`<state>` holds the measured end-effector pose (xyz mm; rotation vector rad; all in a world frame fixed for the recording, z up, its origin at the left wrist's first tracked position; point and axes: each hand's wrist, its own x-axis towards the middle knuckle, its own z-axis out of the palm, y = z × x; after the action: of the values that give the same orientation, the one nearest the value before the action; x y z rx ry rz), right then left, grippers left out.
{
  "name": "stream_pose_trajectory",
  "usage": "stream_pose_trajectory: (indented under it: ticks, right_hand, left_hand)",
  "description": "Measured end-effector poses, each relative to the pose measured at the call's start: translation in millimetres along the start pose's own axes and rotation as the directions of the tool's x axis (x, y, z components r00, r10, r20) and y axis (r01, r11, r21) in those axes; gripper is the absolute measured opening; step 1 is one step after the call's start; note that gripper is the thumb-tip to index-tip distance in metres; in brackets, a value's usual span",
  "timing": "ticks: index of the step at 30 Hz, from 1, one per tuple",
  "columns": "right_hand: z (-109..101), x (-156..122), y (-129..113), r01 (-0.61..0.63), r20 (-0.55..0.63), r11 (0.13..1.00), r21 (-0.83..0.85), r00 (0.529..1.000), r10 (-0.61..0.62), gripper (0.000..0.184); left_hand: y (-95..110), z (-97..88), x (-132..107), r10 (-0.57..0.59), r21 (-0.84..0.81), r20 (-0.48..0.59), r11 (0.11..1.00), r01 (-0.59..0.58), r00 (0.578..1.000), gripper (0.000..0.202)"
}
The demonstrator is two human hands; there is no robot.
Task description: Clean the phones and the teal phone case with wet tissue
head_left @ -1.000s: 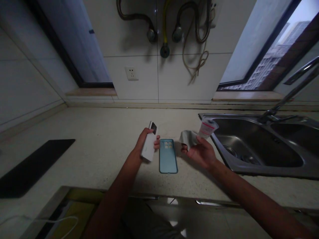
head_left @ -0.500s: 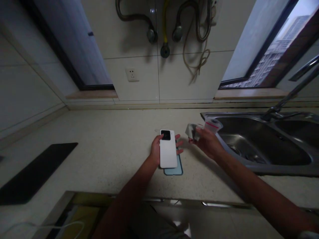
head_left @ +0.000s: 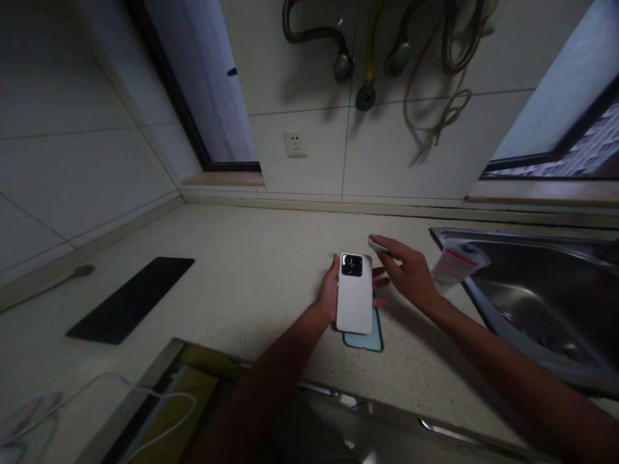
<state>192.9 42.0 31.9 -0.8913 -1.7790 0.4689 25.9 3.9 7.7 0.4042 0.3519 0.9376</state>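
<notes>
My left hand (head_left: pixel 329 291) holds a white smartphone (head_left: pixel 354 308), its back and black camera block facing up. The thumb lies along the phone's left edge and the fingers show past its right edge. Below the phone, a light blue phone case (head_left: pixel 365 341) lies on the counter, partly covered. Close to the phone's upper right corner, my right hand (head_left: pixel 409 270) pinches a small greyish cloth (head_left: pixel 376 245), mostly hidden by the fingers. Just beyond the right wrist, a clear plastic bag (head_left: pixel 457 263) with a red stripe rests by the sink's edge.
A steel sink (head_left: pixel 522 283) is set into the counter (head_left: pixel 271 258) on the right. A black flat mat (head_left: pixel 133 299) lies to the left, near a white cable (head_left: pixel 145 390). Hoses (head_left: pixel 314 32) and a socket (head_left: pixel 295 145) are on the wall.
The view has swung left, so the scene sits further right. My right hand has come closer to the phone's top corner, and the cloth in it shows less than before.
</notes>
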Motion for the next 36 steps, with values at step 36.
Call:
stream_pose_trajectory:
  ticks: [36]
  right_hand:
    - [2.4, -47.7, 9.8, 0.403, 0.304, 0.832, -0.383, 0.905, -0.298, 0.054]
  left_hand:
    - [6.3, 1.2, -3.0, -0.055, -0.151, -0.061, 0.988, 0.045, 0.997, 0.082]
